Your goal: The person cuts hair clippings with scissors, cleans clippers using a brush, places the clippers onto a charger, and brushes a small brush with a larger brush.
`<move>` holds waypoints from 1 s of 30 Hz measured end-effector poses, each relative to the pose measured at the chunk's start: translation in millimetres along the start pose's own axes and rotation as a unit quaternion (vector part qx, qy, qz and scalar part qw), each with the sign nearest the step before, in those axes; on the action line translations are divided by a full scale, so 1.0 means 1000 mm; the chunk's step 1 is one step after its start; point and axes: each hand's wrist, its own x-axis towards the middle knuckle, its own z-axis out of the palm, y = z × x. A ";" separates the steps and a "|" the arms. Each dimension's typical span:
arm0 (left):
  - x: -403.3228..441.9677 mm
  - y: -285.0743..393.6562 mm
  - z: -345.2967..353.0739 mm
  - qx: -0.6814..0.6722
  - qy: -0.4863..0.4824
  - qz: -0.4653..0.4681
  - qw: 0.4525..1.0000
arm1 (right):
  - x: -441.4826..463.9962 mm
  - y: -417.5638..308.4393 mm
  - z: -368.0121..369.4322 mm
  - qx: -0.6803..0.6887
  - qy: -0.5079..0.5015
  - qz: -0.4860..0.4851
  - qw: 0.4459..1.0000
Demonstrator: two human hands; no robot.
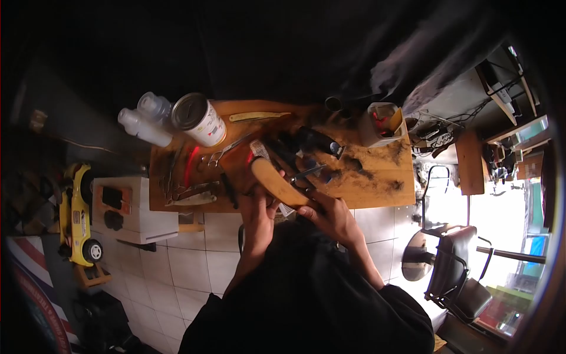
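Note:
A curved tan wooden piece, like a brush handle (277, 184), is held between my two hands above the front edge of the wooden table (377, 192). My left hand (258, 211) is closed at its lower left side, the fingertips partly hidden behind it. My right hand (331, 217) grips its lower right end, thumb on top. Just behind the piece are a pale comb (259, 150) and a dark pointed tool (309, 172). A black hair clipper (318, 141) lies farther back. Scissors (227, 151) and a red comb (191, 167) lie to the left.
A large can (203, 121) and spray bottles (144, 127) stand at the back left. A white container (380, 125) is at the back right. Dark hair clippings (398, 184) lie on the table's right. A white cabinet (138, 203) is left, a black chair (457, 262) right.

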 end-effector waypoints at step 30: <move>0.011 -0.061 0.054 0.019 -0.137 -0.061 0.989 | 0.002 0.050 -0.083 0.295 0.024 0.108 0.949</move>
